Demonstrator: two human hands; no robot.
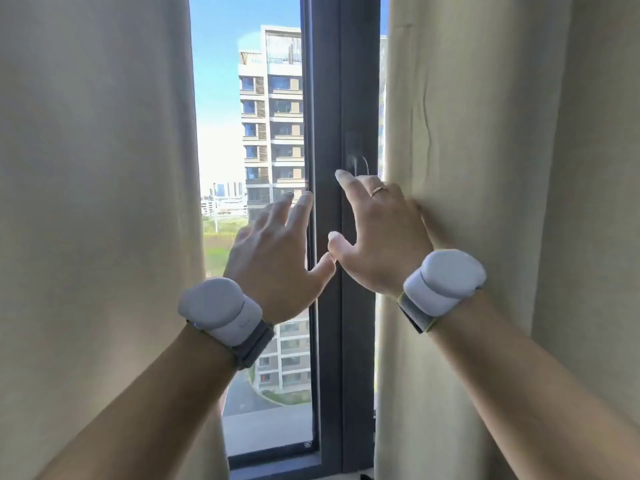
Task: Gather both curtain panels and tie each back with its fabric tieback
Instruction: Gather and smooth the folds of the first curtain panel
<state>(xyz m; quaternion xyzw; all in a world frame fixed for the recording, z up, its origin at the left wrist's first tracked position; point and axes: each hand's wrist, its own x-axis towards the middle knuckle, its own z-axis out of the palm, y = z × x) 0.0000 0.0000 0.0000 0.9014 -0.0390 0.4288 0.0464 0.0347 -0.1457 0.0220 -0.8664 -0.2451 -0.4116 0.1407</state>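
Two beige curtain panels hang either side of a narrow gap. The left curtain panel (97,202) fills the left of the view, the right curtain panel (485,168) the right. My left hand (277,251) is raised in the gap with fingers spread, holding nothing and apart from the left panel's edge. My right hand (377,237) is also spread; its outer edge presses against the inner edge of the right panel, which creases there. The two thumbs nearly touch. No fabric tieback is visible.
A dark window frame (343,98) with a handle (356,157) stands just behind my hands. Through the glass are a tall apartment block (273,116) and sky. The sill (277,469) runs along the bottom. Grey wrist devices sit on both forearms.
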